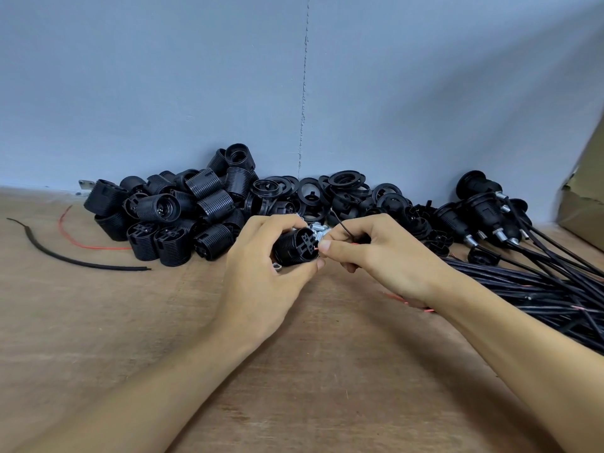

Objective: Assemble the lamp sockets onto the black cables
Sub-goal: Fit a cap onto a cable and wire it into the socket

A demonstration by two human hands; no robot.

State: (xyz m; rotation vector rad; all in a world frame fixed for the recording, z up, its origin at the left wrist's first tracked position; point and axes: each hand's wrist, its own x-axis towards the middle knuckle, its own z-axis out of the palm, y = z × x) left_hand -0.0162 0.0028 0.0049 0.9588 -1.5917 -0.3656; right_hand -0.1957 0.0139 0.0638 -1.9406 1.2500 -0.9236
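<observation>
- The left hand (261,273) has its fingers curled round a black threaded lamp socket (292,248), thumb at the rim. The terminal end is turned toward the other hand, probably so that the slots there can be seen and reached.
- The right hand (376,256) sits just right of that socket. Its thumb and forefinger are pinched together at the terminal end on a thin black wire (343,228), which loops up behind the knuckles; the other fingers are curled in. It looks like a lead being fed into a terminal, though the contact point itself is hidden.
- Just behind the socket lie small silver metal tubes (318,227), within easy reach for the next fitting.
- Left of the socket and behind it is a heap of loose socket bodies (183,217). Directly behind it, flat threaded rings (346,184) are stacked against the blue-grey wall (163,76).
- Right of the socket are finished sockets (483,210) already on their leads, kept apart from the raw parts. Their bundle of black cables (539,289) fans away to the right edge.
- Far left of the socket, a black cable offcut (65,259) and a stray red wire (85,245) lie on the wooden table (130,354), seemingly set aside.
- Far right of the socket stands a cardboard box (581,204).
- No brand, label or lettering is legible anywhere; any moulded marks on the sockets are too small to read.
</observation>
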